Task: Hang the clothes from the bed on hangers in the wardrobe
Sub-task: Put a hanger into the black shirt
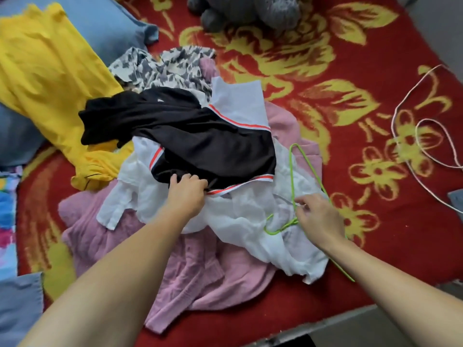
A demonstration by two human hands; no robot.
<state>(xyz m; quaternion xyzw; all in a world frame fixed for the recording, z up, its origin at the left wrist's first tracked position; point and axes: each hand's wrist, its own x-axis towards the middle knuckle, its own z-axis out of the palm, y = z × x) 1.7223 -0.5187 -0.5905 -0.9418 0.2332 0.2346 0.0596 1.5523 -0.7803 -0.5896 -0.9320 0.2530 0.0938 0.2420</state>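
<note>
Black jersey fabric, edged with white panels and thin orange stripes, tops the heap of clothes in the middle of the bed: this black garment (200, 136) lies crumpled and spread wide. The left grip (186, 194) grasps its near hem, fingers curled into the cloth. Under it a sheer white garment (238, 216) spills toward 5 o'clock, thin enough for what lies beneath to show through. Below both lies a pink knitted sweater (200, 271), ribbed, with one sleeve reaching toward 6 o'clock.

On the white garment, at 4 o'clock from the heap's centre, lies a green wire hanger (292, 171), its hook turned toward the person. The right grip (318, 216) pinches the wire by the twisted neck, thumb and fingertips closed on it.

At 12 o'clock of the heap a grey-and-white patterned garment (162, 68) peeks out. A yellow garment (50, 78) lies at 10 o'clock, draped partly over a blue pillow (100, 21). A grey plush toy (245, 11) sits at 12 o'clock near the frame edge, and a white cord (393, 121) loops at 3 o'clock. All rest on a red blanket (325, 71) with yellow flowers.
</note>
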